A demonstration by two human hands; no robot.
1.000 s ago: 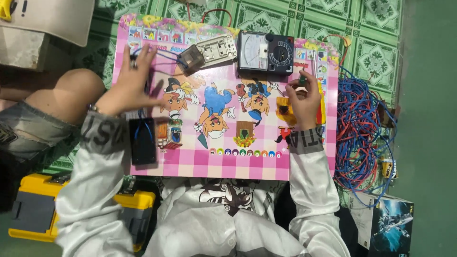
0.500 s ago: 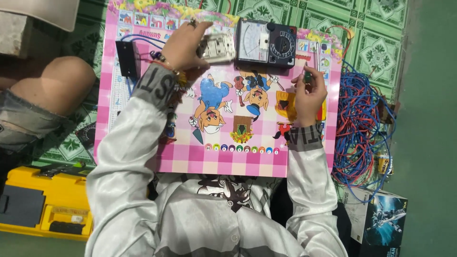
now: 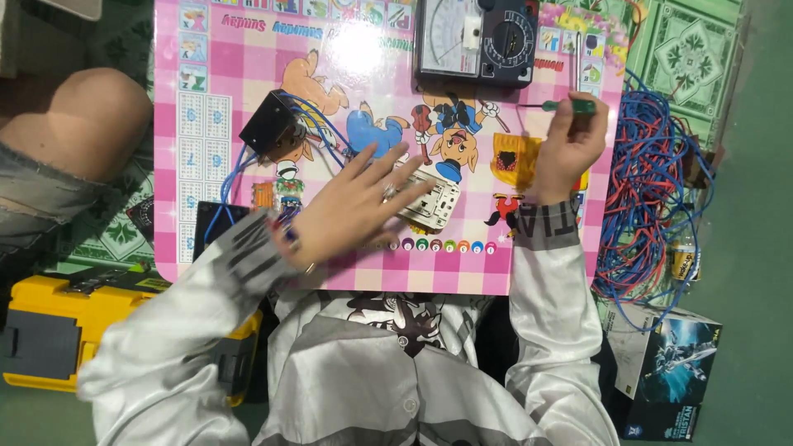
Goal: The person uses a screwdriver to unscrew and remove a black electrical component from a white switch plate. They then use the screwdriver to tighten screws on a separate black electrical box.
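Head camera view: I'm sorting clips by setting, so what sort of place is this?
Probably a home floor used as a makeshift electronics bench: a pink cartoon table on green patterned tiles, an analog multimeter, and tangled wires.

Multimeter point(image 3: 475, 41) blocks far edge; wire tangle point(image 3: 652, 198) crowds right

Pink checked tabletop point(image 3: 347, 49) with cartoon dogs, green-handled screwdriver point(image 3: 568, 106), black-and-white dial meter point(image 3: 475, 37), cream-white switch plate point(image 3: 429, 202), small black box point(image 3: 266, 128) — blue wires point(image 3: 318, 124) trailing, red-and-blue wire tangle point(image 3: 652, 206), yellow case point(image 3: 49, 330), green patterned floor tiles point(image 3: 686, 41).
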